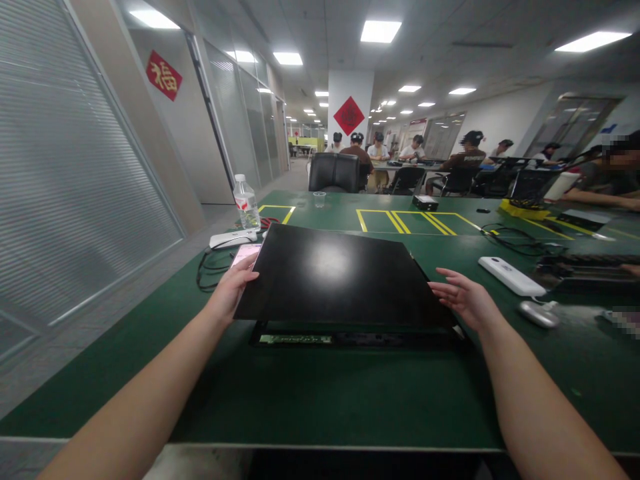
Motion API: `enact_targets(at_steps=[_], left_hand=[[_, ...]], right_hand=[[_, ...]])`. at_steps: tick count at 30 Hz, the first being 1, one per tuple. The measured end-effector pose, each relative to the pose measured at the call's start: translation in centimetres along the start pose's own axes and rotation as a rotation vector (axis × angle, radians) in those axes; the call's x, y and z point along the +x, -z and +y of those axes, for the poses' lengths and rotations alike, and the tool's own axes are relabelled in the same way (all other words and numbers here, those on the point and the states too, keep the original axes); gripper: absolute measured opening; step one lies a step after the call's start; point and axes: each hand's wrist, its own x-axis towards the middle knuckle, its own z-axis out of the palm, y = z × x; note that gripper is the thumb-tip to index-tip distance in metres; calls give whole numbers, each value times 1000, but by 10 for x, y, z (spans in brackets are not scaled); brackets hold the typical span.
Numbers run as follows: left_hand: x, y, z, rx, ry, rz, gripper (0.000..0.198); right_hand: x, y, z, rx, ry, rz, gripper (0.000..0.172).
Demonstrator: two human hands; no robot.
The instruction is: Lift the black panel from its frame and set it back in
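Note:
A large flat black panel (330,273) lies tilted over a black frame (350,339) on the green table (320,400); a strip of circuit board shows under its near edge. My left hand (233,287) grips the panel's left edge, fingers curled over it. My right hand (463,297) rests at the panel's right edge, fingers spread and palm turned inward, touching the edge.
A water bottle (247,202), a white device (233,239), black cables (210,267) and a pink item (245,253) sit left of the panel. A white remote-like unit (510,275) and a grey mouse (537,313) lie to the right. Several people sit at tables behind.

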Motion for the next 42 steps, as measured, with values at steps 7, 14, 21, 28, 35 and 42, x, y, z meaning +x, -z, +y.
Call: enact_targets(at_steps=[7,14,21,28,35,42], left_hand=[[11,12,-2,-29,-42,24,73],[4,1,0,0,-33,4,67],[0,-1,-8,28,22,29,69],[-4,-10,-10,25,55,8,67],[-4,-9,-13,44,67,16,70],[-2,-8,-11,40,73,39,66]], right_hand=[[2,-1,5,-78,84,-65,51],[11,7,6,-41,17,-42,34],[24,24,8,-17,-26,-3,33],[26,26,8,1,-63,28,31],[30,38,13,44,-80,-59,51],[19,41,8,184,-105,-111,63]])
